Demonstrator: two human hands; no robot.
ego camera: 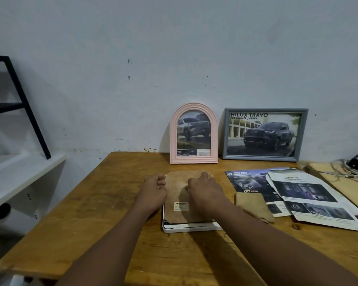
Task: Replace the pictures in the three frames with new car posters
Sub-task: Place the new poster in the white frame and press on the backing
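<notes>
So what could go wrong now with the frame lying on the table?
1. The board does not look fully seated in the face-down white frame. Pressing it in crooked might crease the paper underneath.
2. The pink frame and grey frame only lean against the wall. A bump to the table could tip them over.

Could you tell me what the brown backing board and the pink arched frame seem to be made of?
The brown backing board: probably pressed fibreboard or cardboard, matte, with a mottled, fibrous surface. The pink arched frame: moulded plastic or painted wood, smooth with ribbed contours; which one is unclear.
</notes>
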